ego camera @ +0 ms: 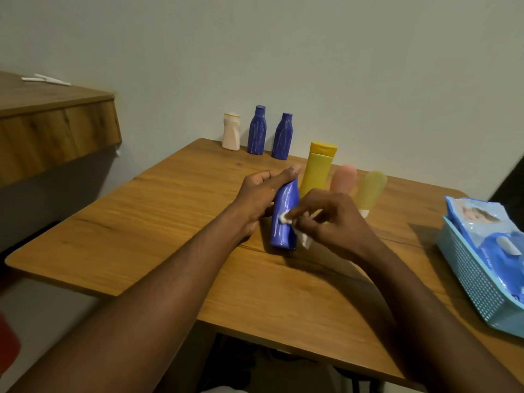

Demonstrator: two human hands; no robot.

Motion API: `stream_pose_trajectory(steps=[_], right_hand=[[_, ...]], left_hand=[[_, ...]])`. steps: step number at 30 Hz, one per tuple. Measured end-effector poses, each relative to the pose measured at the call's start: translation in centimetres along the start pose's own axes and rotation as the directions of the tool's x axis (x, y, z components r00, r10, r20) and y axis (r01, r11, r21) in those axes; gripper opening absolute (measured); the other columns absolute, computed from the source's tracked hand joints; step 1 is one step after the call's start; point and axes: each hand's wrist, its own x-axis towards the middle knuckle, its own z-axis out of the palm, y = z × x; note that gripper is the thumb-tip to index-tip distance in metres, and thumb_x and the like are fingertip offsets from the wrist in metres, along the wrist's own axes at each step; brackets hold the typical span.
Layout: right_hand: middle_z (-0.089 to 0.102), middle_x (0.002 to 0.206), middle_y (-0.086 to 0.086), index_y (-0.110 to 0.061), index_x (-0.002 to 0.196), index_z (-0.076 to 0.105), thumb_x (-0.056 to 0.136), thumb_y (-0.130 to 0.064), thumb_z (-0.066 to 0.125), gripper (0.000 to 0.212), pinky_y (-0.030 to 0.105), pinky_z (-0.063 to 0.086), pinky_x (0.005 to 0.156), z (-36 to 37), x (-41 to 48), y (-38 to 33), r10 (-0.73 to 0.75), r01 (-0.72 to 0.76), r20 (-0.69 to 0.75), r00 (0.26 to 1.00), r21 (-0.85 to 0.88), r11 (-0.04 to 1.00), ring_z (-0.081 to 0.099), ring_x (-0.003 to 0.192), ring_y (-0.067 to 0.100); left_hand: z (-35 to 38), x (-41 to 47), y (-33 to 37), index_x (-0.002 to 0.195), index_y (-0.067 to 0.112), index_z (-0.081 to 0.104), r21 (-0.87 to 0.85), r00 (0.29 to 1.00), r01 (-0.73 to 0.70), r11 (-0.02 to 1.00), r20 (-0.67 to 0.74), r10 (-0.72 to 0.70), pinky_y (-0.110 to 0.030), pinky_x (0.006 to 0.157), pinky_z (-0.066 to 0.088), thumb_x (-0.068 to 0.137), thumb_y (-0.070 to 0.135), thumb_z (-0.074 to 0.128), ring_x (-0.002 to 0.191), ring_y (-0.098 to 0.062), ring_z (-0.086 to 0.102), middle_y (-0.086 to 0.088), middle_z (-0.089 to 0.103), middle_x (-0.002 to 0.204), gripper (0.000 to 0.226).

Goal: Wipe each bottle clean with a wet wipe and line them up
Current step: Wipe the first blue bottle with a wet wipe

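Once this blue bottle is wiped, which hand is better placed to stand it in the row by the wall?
Left. The left hand holds the blue bottle and is on the side nearer the row of three bottles; the right hand is busy pinching the wet wipe.

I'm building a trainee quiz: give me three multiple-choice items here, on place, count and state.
1. The blue wet-wipe pack lies: A in the light-blue plastic basket; B on the floor; C on the shelf.
2. Dark-blue bottles standing by the wall: A one; B two; C four.
3. The left hand is: A empty; B pressing the table; C gripping a blue plastic bottle.
Answers: A, it sits inside the basket; B, two stand beside the cream plastic bottle; C, its fingers wrap the bottle; the right hand pinches a white wipe.
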Motion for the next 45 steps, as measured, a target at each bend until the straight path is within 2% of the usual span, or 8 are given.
stream_pose_trajectory(steps=[6,13,16,21,25,32,36,45], right_hand=[[0.073,0.094,-0.012,-0.024,0.094,0.082,0.084,-0.012,0.075,0.017,0.030,0.059,0.073,-0.1,-0.2,-0.9,0.031,-0.039,0.235,0.972,0.031,0.999,0.068,0.090,0.011],[0.069,0.101,-0.008,-0.021,0.109,0.077,0.092,-0.020,0.073,0.018,0.013,0.051,0.072,0.3,0.8,0.6,0.023,-0.044,-0.231,0.973,-0.083,0.996,0.065,0.094,0.006],[0.069,0.107,-0.005,-0.020,0.114,0.075,0.093,-0.016,0.071,0.021,0.006,0.047,0.072,0.4,0.9,0.6,0.055,-0.080,-0.277,0.959,-0.079,0.994,0.064,0.098,0.005],[0.069,0.099,-0.008,-0.024,0.097,0.080,0.087,-0.008,0.073,0.021,0.023,0.057,0.075,0.0,-0.2,-0.3,0.032,-0.034,0.080,0.996,0.022,0.999,0.065,0.094,0.009],[0.073,0.096,-0.010,-0.020,0.096,0.082,0.085,-0.006,0.076,0.019,0.027,0.059,0.076,-0.5,-0.3,-0.1,0.078,-0.084,0.223,0.972,0.020,0.996,0.068,0.094,0.007],[0.073,0.095,-0.009,-0.020,0.097,0.080,0.087,-0.009,0.073,0.016,0.025,0.056,0.074,-1.0,-0.2,0.7,0.117,-0.120,-0.090,0.989,-0.035,0.992,0.067,0.090,0.007],[0.075,0.096,-0.009,-0.021,0.098,0.079,0.089,-0.006,0.070,0.020,0.029,0.058,0.080,-1.2,-0.1,0.2,0.182,-0.148,-0.250,0.951,0.148,0.978,0.069,0.090,0.009],[0.077,0.104,-0.005,-0.017,0.107,0.078,0.084,-0.018,0.079,0.023,0.042,0.061,0.085,-0.3,-0.1,0.0,0.279,-0.254,-0.072,0.957,0.247,0.935,0.072,0.095,0.012]], left_hand=[[-0.1,0.1,0.0,0.104,0.018,0.072,-0.012,0.998,-0.008,1.000,-0.061,0.007,-0.032,0.079,0.059,0.087,0.052,0.079,0.079,-0.016,0.071,0.001,0.075,0.085,0.039],[0.1,0.2,-0.2,0.118,0.011,0.070,0.010,1.000,0.008,1.000,-0.015,-0.007,-0.035,0.086,0.059,0.090,0.050,0.077,0.091,-0.021,0.072,-0.006,0.076,0.102,0.048],[0.4,0.1,-0.3,0.110,0.016,0.071,0.037,1.000,0.008,0.999,-0.022,-0.007,-0.039,0.093,0.056,0.090,0.051,0.076,0.095,-0.022,0.072,-0.006,0.077,0.103,0.041],[-0.2,0.2,-0.2,0.103,0.018,0.070,-0.026,0.994,-0.003,1.000,-0.107,0.000,-0.032,0.078,0.057,0.088,0.051,0.079,0.080,-0.016,0.070,0.001,0.074,0.086,0.038],[-0.4,0.0,0.2,0.100,0.019,0.069,-0.053,0.989,-0.008,0.999,-0.148,0.001,-0.037,0.087,0.058,0.090,0.049,0.077,0.083,-0.016,0.070,0.001,0.074,0.088,0.033],[-0.6,0.0,0.3,0.099,0.024,0.067,-0.089,0.978,-0.020,0.996,-0.206,0.001,-0.033,0.078,0.059,0.097,0.051,0.069,0.087,-0.015,0.073,-0.002,0.075,0.094,0.027],[-0.7,0.0,0.4,0.100,0.020,0.069,-0.102,0.976,-0.021,0.995,-0.218,-0.001,-0.035,0.080,0.060,0.097,0.050,0.068,0.085,-0.014,0.073,-0.001,0.076,0.090,0.030],[-0.7,0.0,0.4,0.094,0.023,0.065,-0.089,0.970,-0.028,0.996,-0.243,0.006,-0.035,0.078,0.058,0.098,0.050,0.066,0.086,-0.014,0.072,-0.001,0.074,0.091,0.027]])
